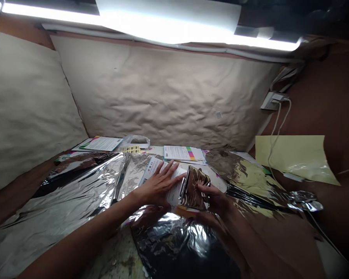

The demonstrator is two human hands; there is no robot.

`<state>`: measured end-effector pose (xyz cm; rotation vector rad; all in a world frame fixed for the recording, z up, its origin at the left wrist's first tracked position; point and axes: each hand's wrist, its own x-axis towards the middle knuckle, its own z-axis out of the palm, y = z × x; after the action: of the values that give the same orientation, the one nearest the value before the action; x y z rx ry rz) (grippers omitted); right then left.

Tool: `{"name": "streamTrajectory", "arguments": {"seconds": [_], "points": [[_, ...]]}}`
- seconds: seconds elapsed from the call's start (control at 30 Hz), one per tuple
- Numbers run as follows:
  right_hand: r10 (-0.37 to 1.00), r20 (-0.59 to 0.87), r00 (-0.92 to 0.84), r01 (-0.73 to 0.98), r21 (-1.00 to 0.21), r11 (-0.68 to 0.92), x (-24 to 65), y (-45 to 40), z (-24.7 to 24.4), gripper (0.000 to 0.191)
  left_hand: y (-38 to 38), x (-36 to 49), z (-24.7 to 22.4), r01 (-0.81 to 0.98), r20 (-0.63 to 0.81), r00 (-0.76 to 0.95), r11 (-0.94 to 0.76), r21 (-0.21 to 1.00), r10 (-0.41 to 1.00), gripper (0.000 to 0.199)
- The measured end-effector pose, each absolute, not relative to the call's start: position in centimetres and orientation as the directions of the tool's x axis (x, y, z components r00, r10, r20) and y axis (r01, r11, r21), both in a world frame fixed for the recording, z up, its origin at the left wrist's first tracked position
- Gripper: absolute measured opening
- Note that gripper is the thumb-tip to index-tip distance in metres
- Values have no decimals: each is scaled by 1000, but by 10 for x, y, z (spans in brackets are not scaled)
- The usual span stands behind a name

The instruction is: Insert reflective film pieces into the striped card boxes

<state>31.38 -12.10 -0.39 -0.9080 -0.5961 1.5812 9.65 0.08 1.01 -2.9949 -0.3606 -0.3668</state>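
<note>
My left hand [159,184] lies with its fingers spread on a white printed card [173,193], near the middle of the table. To its right, my right hand [213,195] pinches the right side of a folded piece of shiny silver foil [193,188]. The foil rests over the card's right part, and an orange strip of the card shows below it. Under both hands a large reflective foil sheet [180,236] spreads toward the front edge.
Printed cards [182,153] lie at the back, with more cards [103,143] at the back left beside a clear plastic bag [136,141]. Foil sheets [87,193] cover the left side. A yellow sheet [293,157], cables and a socket [275,100] are at the right.
</note>
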Motion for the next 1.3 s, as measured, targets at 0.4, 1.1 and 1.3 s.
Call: {"name": "streamTrajectory", "arguments": {"seconds": [0.4,1.1,1.3], "points": [[906,-26,423,-488,-849,203,320,-109,8,30,2,94,29,530,468,769,-844,-85,436,104],[971,-97,219,-87,-993,-80,315,-115,5,32,-19,104,15,487,453,811,-856,-175,369,101],[977,-121,-177,-238,-958,-162,291,-121,1,30,-32,108,8,409,394,862,-897,-170,318,102]]}}
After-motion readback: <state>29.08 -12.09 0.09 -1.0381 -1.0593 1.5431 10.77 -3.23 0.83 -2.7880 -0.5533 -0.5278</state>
